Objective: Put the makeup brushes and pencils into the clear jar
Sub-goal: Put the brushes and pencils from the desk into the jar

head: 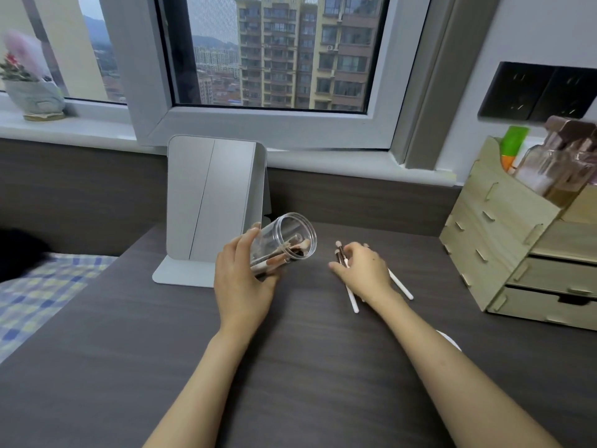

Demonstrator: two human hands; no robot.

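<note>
Dark tabletop point(290, 367) carries both hands: the left hand point(240, 279) grips the clear jar point(287, 242), tilted mouth-rightward, apparently to receive. Right of the jar, the right hand point(363, 270) pinches several white-handled makeup brushes point(352, 299).

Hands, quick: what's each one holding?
Left hand: closed round the tilted jar.
Right hand: fingers closed on brushes.
</note>
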